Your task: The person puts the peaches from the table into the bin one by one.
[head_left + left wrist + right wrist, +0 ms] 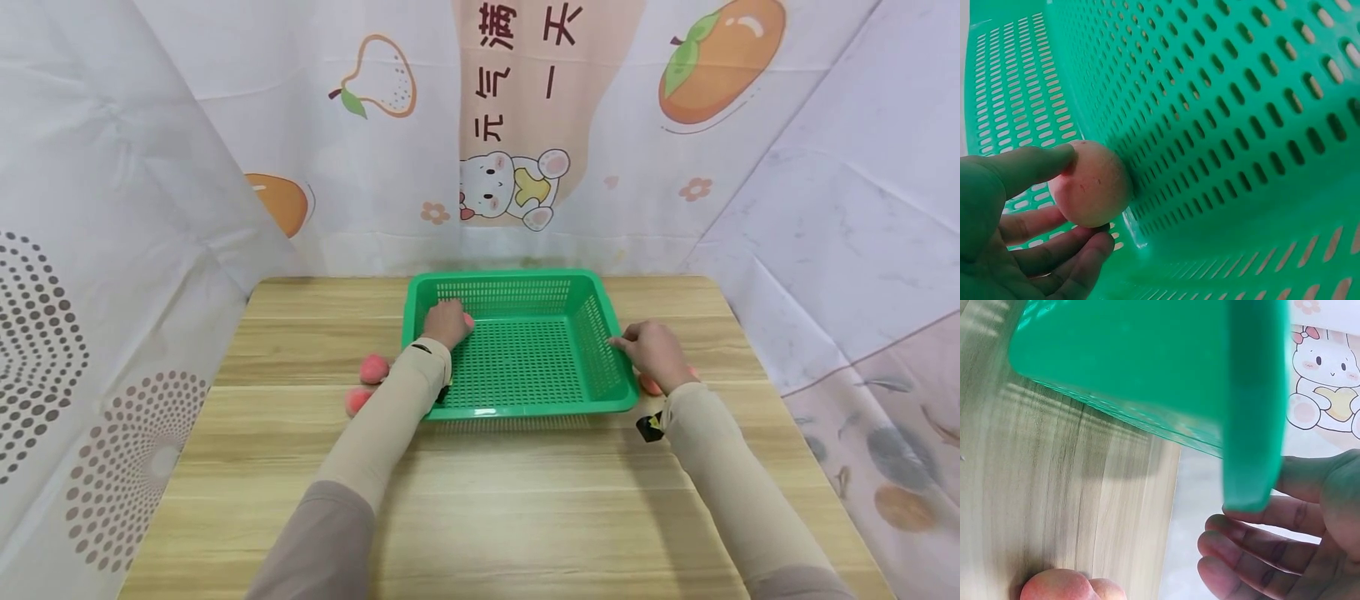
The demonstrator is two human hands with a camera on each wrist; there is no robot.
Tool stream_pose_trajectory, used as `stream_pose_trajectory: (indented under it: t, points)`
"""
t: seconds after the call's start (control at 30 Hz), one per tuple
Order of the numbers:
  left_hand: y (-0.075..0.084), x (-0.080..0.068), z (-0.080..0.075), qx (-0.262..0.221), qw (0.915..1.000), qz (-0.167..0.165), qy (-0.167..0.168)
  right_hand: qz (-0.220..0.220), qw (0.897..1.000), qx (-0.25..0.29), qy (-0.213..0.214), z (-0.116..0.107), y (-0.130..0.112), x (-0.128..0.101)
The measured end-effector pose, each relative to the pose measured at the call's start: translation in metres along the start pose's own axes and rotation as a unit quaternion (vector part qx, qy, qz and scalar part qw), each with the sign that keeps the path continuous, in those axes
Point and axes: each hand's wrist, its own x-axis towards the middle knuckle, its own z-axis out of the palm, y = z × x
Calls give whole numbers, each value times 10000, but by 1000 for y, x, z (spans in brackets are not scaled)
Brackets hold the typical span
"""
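A green plastic basket (532, 410) with slotted walls and floor sits toward the back of the wooden table. Inside its left end, my left hand (446, 325) grips a pinkish peach (1091, 184) between thumb and fingers, close to the slotted floor in the left wrist view. On the right side, my right hand (656, 353) pinches the basket's rim (1252, 425), thumb on one side and fingers on the other.
Two peaches, one the upper peach (373, 368) and one the lower peach (357, 402), lie left of the basket. By its right end are two more peaches (1060, 586), partly covered by my right hand in the head view. A printed curtain (600, 233) hangs behind the table.
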Motion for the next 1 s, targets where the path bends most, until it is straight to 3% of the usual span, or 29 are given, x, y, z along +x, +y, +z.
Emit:
stream_pose_trajectory:
  t: [0.6, 0.87, 1.0]
  points:
    - [1, 4, 6, 253, 9996, -115, 18, 165, 9998, -13, -90, -2, -3, -1]
    - [1, 3, 3, 169, 9997, -98, 175, 150, 9998, 87, -30, -2, 0, -1]
    - [4, 3, -2, 144, 9997, -210, 53, 99, 9999, 98, -21, -1, 2, -1]
